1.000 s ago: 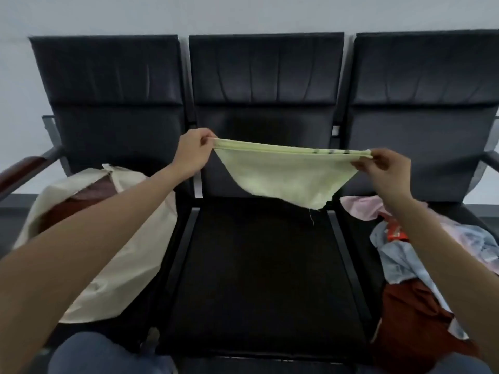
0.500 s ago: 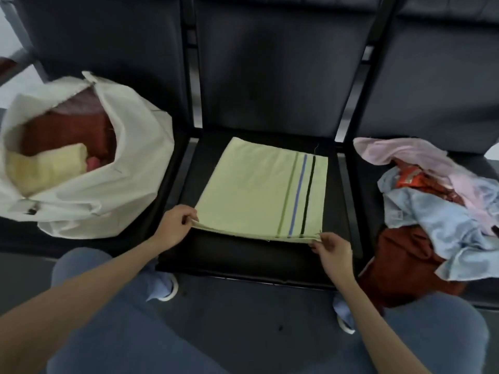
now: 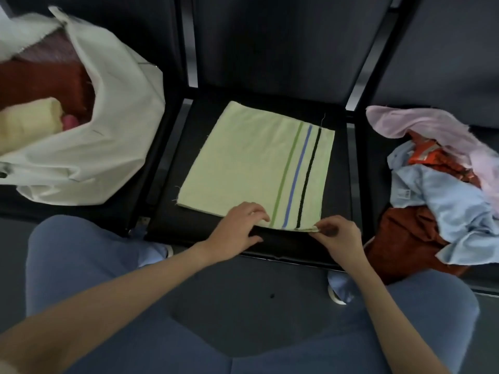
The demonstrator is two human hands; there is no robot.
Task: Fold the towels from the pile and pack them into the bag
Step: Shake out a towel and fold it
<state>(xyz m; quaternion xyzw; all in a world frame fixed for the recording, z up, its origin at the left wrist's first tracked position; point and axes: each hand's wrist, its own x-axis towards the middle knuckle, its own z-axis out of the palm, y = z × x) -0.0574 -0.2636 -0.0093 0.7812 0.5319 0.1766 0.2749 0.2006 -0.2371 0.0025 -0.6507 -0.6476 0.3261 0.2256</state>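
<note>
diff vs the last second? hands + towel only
The striped towel, held stretched in the air a second ago, now lies flat on the middle seat. The left hand slid from the near-left corner toward the right hand; both pinch the near edge by the stripes. Bag and pile unchanged.

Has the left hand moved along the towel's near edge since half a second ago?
Yes. The left hand has slid to the right along the near edge of the striped towel, from its left corner to beside the green stripe, close to the right hand.
</note>
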